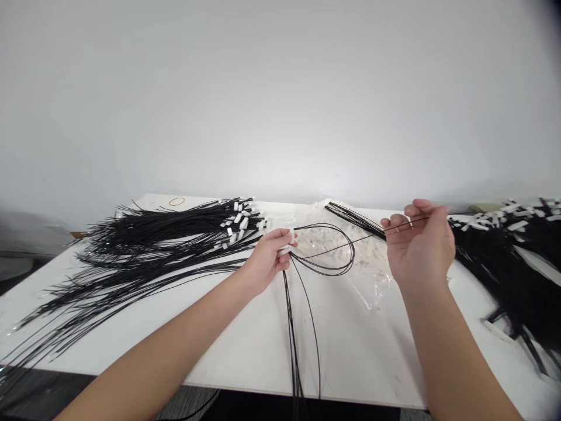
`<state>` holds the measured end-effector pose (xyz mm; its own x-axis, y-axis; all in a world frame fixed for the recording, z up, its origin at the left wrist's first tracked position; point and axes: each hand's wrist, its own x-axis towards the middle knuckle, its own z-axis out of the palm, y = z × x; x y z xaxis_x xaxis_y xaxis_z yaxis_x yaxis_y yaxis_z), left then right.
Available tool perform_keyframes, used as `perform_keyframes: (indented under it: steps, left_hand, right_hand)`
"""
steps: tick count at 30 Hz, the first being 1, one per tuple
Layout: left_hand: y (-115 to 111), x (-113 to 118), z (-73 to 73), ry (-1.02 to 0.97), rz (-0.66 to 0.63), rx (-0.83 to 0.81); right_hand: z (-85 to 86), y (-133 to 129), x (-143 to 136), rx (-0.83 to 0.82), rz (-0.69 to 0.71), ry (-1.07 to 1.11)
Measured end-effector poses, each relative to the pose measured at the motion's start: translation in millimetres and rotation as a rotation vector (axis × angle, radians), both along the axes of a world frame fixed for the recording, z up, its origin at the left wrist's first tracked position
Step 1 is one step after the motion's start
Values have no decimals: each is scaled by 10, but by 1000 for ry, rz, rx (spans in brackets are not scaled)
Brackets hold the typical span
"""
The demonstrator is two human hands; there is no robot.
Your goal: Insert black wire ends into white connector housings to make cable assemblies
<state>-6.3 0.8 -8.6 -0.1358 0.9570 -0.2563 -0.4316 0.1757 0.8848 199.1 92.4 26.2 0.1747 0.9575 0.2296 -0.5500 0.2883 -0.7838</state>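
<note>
My left hand (267, 260) pinches a white connector piece (292, 235) near the middle of the view. Several thin black cables pass through or beside it; they form a loop (352, 251) to its right, and their other ends hang down (290, 327) over the table's front edge. To the right, my right hand (418, 248) is raised with its palm turned up. Thumb and fingers hold a single black cable, which runs tautly from there back to the left hand. The exact grip at the connector is partly hidden by the fingers.
A large pile of black cables with white ends (170, 234) lies on the white table (245, 362) at left. Behind the loop, a clear bag of white pieces (324, 240) sits beside a small black bundle (350, 216). More black cables (512, 275) cover the right side.
</note>
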Motion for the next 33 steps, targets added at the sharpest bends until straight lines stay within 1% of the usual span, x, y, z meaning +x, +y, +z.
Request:
perform_keyframes:
  steps: [2, 4, 7, 9, 11, 12, 14, 16, 18, 20, 22, 25, 33]
  left_hand:
    - [-5, 3, 7, 9, 3, -4]
    - [-11, 3, 12, 16, 2, -5]
    - [-14, 3, 12, 22, -5, -2]
    - [-11, 6, 9, 22, -7, 1]
    - [-9, 11, 10, 21, -13, 6]
    - [-8, 14, 13, 19, -17, 7]
    - [-10, 19, 23, 16, -28, 5]
    - [-15, 22, 34, 14, -37, 4]
    - [-21, 24, 43, 12, -43, 7]
    - [-26, 23, 48, 10, -47, 11]
    - [-29, 23, 52, 10, -58, 15]
    - [-33, 25, 62, 5, -78, 21]
    - [-39, 29, 84, 3, -92, 26]
  right_hand:
    - [37, -30, 6, -17, 79, -27]
    - [57, -84, -22, -40, 183, -121]
    - [46, -188, -108, -76, 334, -280]
    - [21, -258, -170, -70, 420, -383]
    - [-6, -315, -215, -31, 481, -545]
    - [-19, -338, -229, 6, 497, -666]
    - [-49, -366, -240, 128, 493, -975]
    - [-90, -373, -239, 300, 440, -1254]
    - [-138, -366, -238, 444, 370, -1388]
    - [-181, -353, -241, 511, 324, -1416]
    - [-210, -342, -245, 535, 292, -1427]
    - [-227, -334, -248, 548, 261, -1458]
    - [-240, -331, -259, 576, 233, -1521]
